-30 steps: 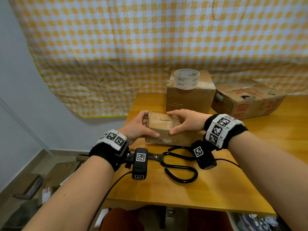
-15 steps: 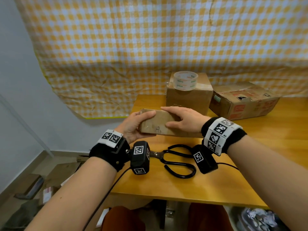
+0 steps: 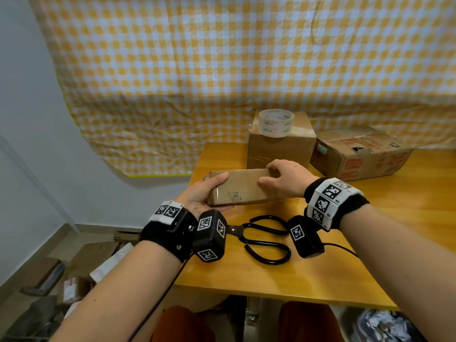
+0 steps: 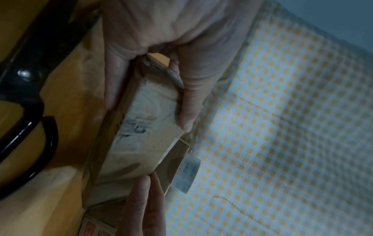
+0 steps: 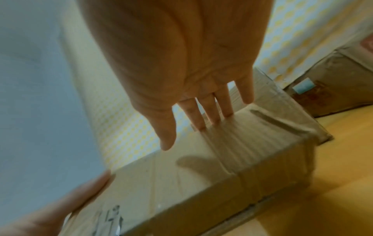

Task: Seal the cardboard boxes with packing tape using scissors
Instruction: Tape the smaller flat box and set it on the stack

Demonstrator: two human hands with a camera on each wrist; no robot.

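Note:
A small flat cardboard box (image 3: 243, 187), taped, with a dark scribble on its face, is tilted up over the table's left part. My left hand (image 3: 203, 193) grips its left end, thumb on the upper edge and fingers (image 4: 115, 76) underneath. My right hand (image 3: 283, 180) holds the right end. Its fingers (image 5: 203, 111) reach over the far edge and the thumb lies just off the near face. Black scissors (image 3: 266, 239) lie on the table in front of the box, between my wrists. A clear tape roll (image 3: 276, 122) sits on a taller box (image 3: 281, 149) behind.
A worn printed box (image 3: 357, 156) lies at the back right of the wooden table (image 3: 370, 243). A yellow checked cloth (image 3: 222, 70) hangs behind. The table's left edge is close to my left hand. Cartons and clutter (image 3: 74, 275) lie on the floor to the left.
Both hands have turned the small box from seam-up to its broad face towards me and shifted it left. The scissors, tape roll and other boxes stayed put.

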